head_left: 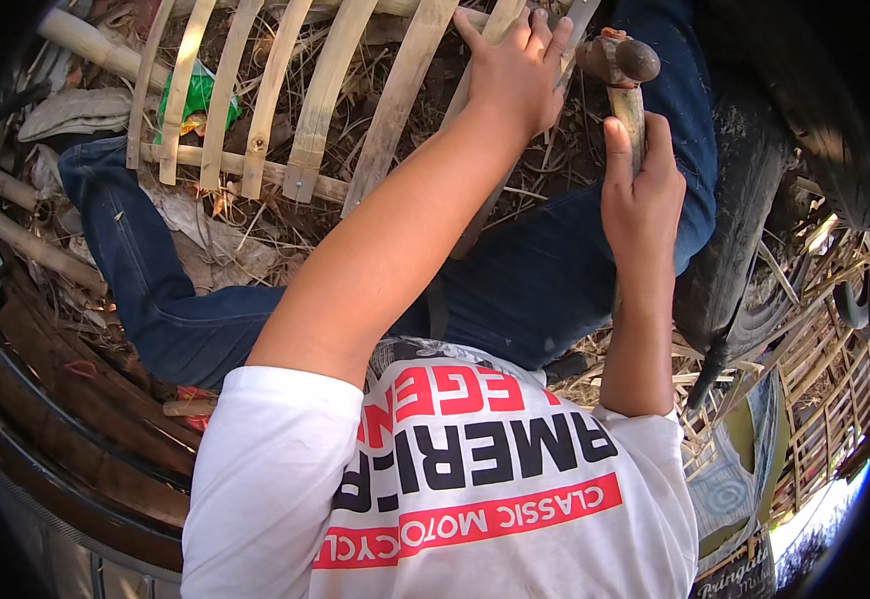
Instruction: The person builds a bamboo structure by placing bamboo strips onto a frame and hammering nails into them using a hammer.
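Observation:
My left hand reaches to the top of the view and lies over a bamboo slat, thumb on one side and fingers on the other. Whether a nail sits under those fingers is hidden. My right hand is wrapped round the wooden handle of a hammer. The rusty metal head stands up just right of my left hand, apart from the slats. More flat bamboo slats run side by side to the left, crossing a bamboo crosspiece at their near ends.
My legs in blue jeans bend around the slatted frame. A green wrapper lies among dry straw behind the slats. Black tyres stand at the right, with a woven bamboo lattice beyond. Bamboo poles lie at the left.

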Tool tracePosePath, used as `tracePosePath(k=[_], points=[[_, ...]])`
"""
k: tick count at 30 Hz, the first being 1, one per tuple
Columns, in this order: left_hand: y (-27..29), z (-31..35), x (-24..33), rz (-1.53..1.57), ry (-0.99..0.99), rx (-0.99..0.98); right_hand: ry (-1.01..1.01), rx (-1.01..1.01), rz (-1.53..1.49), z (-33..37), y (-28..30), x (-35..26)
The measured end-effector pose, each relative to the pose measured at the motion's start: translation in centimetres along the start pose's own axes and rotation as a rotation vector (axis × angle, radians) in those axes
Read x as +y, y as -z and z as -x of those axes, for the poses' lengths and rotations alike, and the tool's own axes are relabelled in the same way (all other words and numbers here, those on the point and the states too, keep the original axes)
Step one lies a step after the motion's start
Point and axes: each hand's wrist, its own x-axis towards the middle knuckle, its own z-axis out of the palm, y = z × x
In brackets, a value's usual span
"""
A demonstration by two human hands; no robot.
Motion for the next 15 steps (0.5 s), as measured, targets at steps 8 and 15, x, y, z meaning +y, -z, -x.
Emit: tracePosePath(k=[8, 15], points=[[-0.9, 0.2, 0.2, -0.031, -0.009, 0.036, 0.047, 0.016, -0.094, -0.7, -0.4, -0.1], [0.7, 0.3, 0.2, -0.055, -0.045, -0.025, 0.176, 0.039, -0.014, 0.3, 0.5, -1.0]])
